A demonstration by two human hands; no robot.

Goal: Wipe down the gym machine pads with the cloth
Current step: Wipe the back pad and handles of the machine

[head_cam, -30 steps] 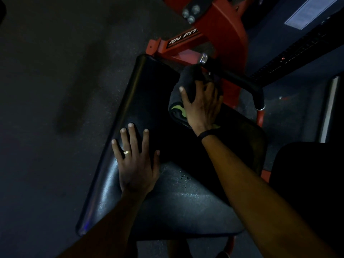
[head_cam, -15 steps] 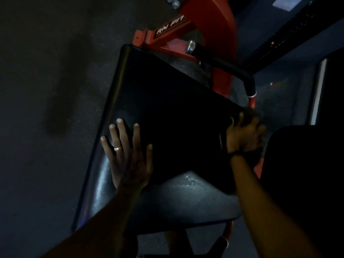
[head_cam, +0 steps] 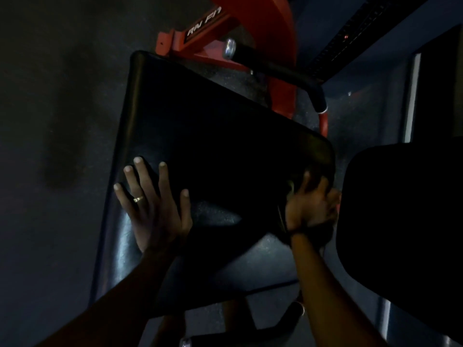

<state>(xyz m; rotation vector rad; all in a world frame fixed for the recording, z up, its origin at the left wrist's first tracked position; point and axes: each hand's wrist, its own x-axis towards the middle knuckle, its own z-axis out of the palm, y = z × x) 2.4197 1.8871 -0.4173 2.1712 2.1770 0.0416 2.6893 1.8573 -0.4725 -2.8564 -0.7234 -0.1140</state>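
1. Left hand (head_cam: 155, 211) lies flat in the lower left of the frame, fingers straight and spread, palm pressed on the black pad (head_cam: 213, 136); gold ring (head_cam: 138, 199) on one finger; bare forearm runs down to the lower left corner.
2. Right hand (head_cam: 309, 206) sits at right of centre, blurred, fingers curled and gripping a dark cloth (head_cam: 294, 184) against the pad's right edge; dark band (head_cam: 298, 231) round the wrist; forearm drops toward the bottom edge.
3. Cloth mostly hidden in shadow and under the fingers; only a dark bunched mass with a faint greenish patch shows above the knuckles, touching the pad near its rounded right corner.
4. Pad broad, roughly rectangular with rounded corners, smooth black vinyl-like skin with a dull sheen and fine speckled texture where light falls near the lower middle.
5. Red metal frame (head_cam: 270, 28) rises beyond the pad at top centre, painted, with white lettering on a black strip.
6. Black cylindrical handle (head_cam: 280, 68) with a silver end cap crosses just above the pad's upper right edge.
7. Second dark rounded pad (head_cam: 400, 234) fills the right of the frame, nearly lost in shadow.
8. Dark speckled floor (head_cam: 50, 121) at left.
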